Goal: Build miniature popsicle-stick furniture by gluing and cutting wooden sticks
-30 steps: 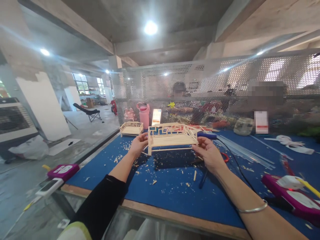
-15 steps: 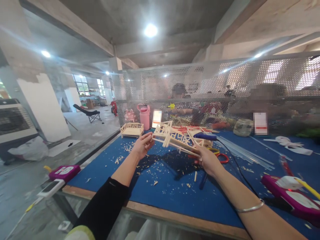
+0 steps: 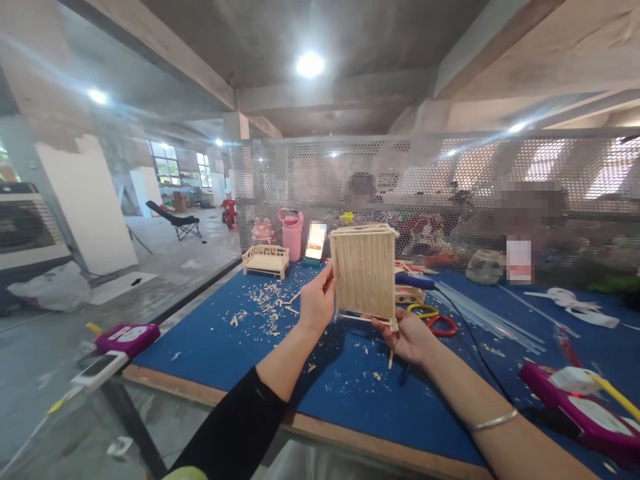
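You were in a craft workshop: blue-matted workbench (image 3: 210,343) littered with wood shavings (image 3: 269,303), stick-built model (image 3: 364,270) held over it, miniature bench (image 3: 265,259) at its far left corner, perforated metal screen (image 3: 300,180) behind it, concrete beams (image 3: 325,100) overhead.

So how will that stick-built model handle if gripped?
Probably light: the stick model is thin slats, held up by the left hand and right hand. Likely stiff across the slat panel, but its thin rails look fragile; squeezing could snap them.

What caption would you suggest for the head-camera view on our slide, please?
Left hand and right hand hold a stick-built model on end above the blue table strewn with wood shavings.
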A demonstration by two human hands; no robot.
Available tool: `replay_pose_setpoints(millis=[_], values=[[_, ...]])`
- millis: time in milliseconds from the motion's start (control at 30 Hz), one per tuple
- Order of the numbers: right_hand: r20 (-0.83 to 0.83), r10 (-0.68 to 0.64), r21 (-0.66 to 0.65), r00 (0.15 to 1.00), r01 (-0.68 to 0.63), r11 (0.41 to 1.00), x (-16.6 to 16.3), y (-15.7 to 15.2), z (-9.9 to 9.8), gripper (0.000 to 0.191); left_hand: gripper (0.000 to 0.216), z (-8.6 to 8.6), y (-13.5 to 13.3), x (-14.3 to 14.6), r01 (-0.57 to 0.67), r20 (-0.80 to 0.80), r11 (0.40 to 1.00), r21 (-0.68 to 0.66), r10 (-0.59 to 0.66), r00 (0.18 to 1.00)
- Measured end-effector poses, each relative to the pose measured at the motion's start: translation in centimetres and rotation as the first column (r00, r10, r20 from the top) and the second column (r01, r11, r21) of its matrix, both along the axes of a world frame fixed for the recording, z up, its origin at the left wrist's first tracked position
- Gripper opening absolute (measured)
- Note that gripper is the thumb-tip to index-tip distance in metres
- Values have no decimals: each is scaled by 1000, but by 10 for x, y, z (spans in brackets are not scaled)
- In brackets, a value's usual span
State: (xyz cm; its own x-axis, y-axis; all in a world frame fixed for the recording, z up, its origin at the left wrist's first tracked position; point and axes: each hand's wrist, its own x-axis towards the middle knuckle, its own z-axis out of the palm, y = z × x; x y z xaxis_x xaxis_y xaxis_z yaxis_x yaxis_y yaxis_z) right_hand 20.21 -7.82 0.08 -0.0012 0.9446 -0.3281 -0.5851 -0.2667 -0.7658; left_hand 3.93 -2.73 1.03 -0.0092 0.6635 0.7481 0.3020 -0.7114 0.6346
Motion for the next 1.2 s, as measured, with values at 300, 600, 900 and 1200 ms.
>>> replay_pose_setpoints(millis=[300, 600, 900, 1200], values=[[-15, -38, 125, 999, 40, 991, -5, -1, 2, 29, 16, -9, 3, -4, 20, -106, 976, -217, -44, 993], [107, -163, 227, 981, 136, 964, -3, 3, -3, 20, 16, 3, 12, -22, -103, 184, 934, -343, 174, 967], [363, -614, 571, 700, 354, 741, 5, 15, -21, 25, 69, 18, 1, -21, 939, 901, 261, -224, -311, 302], [285, -491, 432, 823, 347, 833, -23, 12, -21, 22, 42, 19, -21, -7, 958, 887, 275, -78, -419, 193]])
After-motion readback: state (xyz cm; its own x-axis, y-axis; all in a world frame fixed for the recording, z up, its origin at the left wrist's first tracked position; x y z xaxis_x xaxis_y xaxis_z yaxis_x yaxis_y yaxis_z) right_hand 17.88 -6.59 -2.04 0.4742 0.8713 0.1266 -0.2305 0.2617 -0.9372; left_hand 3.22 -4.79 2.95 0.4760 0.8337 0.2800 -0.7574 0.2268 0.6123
